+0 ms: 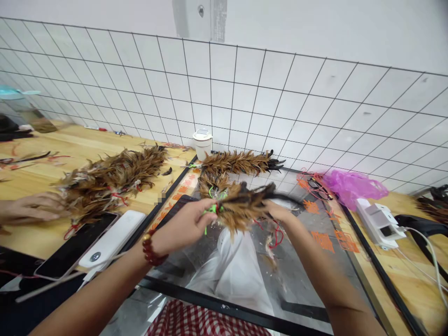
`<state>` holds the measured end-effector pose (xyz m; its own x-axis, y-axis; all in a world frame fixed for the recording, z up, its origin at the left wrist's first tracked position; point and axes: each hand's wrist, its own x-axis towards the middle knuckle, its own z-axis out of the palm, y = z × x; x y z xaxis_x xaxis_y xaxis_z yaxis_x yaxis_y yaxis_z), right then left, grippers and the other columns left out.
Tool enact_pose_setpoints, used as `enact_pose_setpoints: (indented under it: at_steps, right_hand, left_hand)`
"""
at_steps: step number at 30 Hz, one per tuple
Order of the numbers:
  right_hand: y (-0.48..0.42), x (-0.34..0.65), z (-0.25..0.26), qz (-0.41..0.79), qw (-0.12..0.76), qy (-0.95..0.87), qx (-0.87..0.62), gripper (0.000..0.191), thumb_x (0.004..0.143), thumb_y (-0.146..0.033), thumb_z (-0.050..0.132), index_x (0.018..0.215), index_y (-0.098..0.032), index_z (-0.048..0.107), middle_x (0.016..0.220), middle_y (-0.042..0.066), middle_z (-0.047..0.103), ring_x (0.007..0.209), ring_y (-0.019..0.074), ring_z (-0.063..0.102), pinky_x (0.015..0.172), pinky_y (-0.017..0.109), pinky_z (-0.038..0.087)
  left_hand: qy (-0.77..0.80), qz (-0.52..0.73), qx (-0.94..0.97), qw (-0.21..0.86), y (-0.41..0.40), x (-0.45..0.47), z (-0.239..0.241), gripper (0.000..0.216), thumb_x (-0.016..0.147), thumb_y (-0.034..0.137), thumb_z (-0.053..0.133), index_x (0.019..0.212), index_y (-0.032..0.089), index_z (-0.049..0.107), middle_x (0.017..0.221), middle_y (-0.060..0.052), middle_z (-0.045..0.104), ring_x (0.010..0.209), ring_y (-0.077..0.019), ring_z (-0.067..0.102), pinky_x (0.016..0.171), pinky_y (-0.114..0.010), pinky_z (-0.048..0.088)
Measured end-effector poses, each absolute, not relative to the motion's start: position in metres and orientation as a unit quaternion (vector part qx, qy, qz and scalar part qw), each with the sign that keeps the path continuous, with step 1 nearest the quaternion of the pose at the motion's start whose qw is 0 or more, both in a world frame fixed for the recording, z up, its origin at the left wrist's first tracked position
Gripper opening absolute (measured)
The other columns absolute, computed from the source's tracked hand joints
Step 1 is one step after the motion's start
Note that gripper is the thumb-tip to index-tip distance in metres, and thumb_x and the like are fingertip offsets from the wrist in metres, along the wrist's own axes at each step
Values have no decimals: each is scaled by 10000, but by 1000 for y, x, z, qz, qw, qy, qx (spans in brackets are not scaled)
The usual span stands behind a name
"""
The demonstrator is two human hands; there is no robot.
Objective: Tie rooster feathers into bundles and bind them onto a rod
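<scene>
My left hand (pixel 187 221), with a red bead bracelet (pixel 152 249) at the wrist, pinches the green-tied end of a brown feather bundle (pixel 241 207). The bundle lies sideways above the glass tabletop, its black tips pointing right and slightly blurred. At those tips is my right hand (pixel 276 210); its fingers are hidden behind the feathers. Just beyond lie a shorter feather bundle (pixel 212 184) with green ties and a long feather bundle (pixel 241 162) ending in black tips. Below the right hand, red string (pixel 278 234) and some pale loose feathers (pixel 270 249) lie on the glass.
Another person's hand (pixel 38 207) rests by a large feather pile (pixel 115 177) on the left. Near it are a phone (pixel 75 245) and a white power bank (pixel 112 238). A lidded cup (pixel 203 143) stands behind; a purple bag (pixel 357 189) and power strip (pixel 378 221) are right.
</scene>
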<state>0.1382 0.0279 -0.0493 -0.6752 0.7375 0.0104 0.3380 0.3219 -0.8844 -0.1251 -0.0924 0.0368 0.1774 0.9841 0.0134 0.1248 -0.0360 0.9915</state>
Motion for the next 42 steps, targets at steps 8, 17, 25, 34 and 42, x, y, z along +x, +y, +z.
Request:
enact_pose_setpoints:
  at_steps: [8, 17, 25, 34, 42]
  right_hand:
    - [9, 150, -48, 592, 3, -756, -280, 329, 748, -452, 654, 756, -130, 726, 684, 23, 660, 616, 116, 555, 611, 233, 425]
    - [74, 71, -62, 111, 163, -912, -360, 270, 812, -79, 536, 938, -214, 733, 1000, 79, 670, 934, 182, 583, 832, 307, 422]
    - [61, 83, -60, 96, 200, -925, -310, 182, 799, -103, 544, 919, -175, 661, 1055, 92, 647, 961, 194, 561, 837, 330, 400]
    - [-1, 84, 9, 292, 337, -874, -194, 165, 904, -196, 507, 970, -191, 658, 859, 30, 670, 786, 128, 606, 749, 255, 466]
    - [18, 61, 0, 170, 385, -888, -186, 204, 867, -122, 515, 885, -205, 700, 893, 45, 558, 838, 139, 557, 738, 260, 463]
  left_hand:
    - [418, 559, 334, 634, -77, -144, 58, 219, 753, 202, 687, 722, 159, 475, 603, 16, 482, 415, -14, 240, 368, -137, 117]
    - [410, 528, 288, 686, -70, -143, 34, 225, 781, 173, 633, 706, 149, 423, 640, 20, 445, 433, -5, 277, 345, -92, 165]
    - [354, 492, 160, 779, -48, -146, 12, 148, 788, 36, 572, 757, 132, 463, 719, -7, 459, 467, -18, 366, 355, -88, 270]
    - [363, 475, 191, 778, -32, -124, -9, 105, 827, 89, 557, 730, 106, 521, 677, -17, 478, 460, -32, 375, 337, -101, 250]
    - [380, 454, 213, 777, -36, -112, 1, 49, 821, 77, 538, 794, 117, 539, 654, 7, 463, 460, -37, 414, 364, -109, 276]
